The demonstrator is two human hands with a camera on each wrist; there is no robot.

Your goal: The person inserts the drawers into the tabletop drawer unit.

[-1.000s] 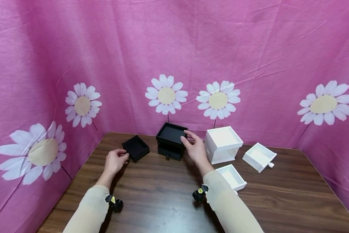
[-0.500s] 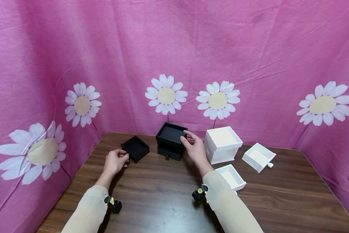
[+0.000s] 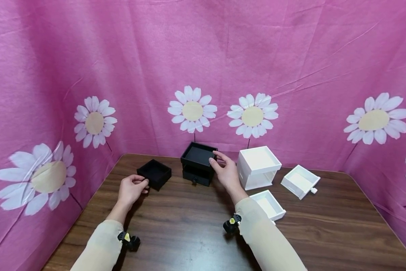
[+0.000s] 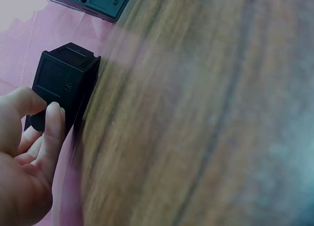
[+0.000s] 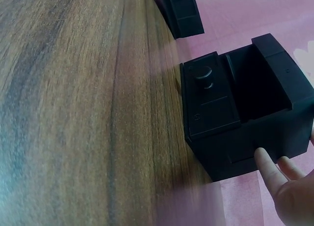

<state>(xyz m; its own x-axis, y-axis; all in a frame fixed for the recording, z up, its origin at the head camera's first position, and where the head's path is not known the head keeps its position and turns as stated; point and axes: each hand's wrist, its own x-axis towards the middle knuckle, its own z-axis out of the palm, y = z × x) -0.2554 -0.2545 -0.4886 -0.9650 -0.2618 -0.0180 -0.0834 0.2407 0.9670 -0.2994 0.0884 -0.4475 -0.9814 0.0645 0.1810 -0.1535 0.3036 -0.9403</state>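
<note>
My left hand (image 3: 131, 191) pinches the small black drawer (image 3: 154, 174) between thumb and fingers at its near left side. In the left wrist view, thumb and finger close around the round knob (image 4: 37, 121) on that drawer's front. To the right of it stands a black mini cabinet (image 3: 197, 160), with a drawer in its lower slot and an open gap above. The fingertips of my right hand (image 3: 227, 175) touch the cabinet's right side near the top. In the right wrist view, straight fingers (image 5: 267, 168) press against its side wall, and the lower drawer's knob (image 5: 203, 73) shows.
Right of my right hand stands a white cabinet (image 3: 260, 167) with an open front. One white drawer (image 3: 300, 181) lies to its right, another white drawer (image 3: 270, 206) before it, partly behind my right forearm. A pink flowered curtain (image 3: 203, 56) hangs behind the wooden table (image 3: 325, 233).
My left hand and the black drawer have shifted slightly left, away from the black cabinet. The right hand has stayed at the cabinet's side.
</note>
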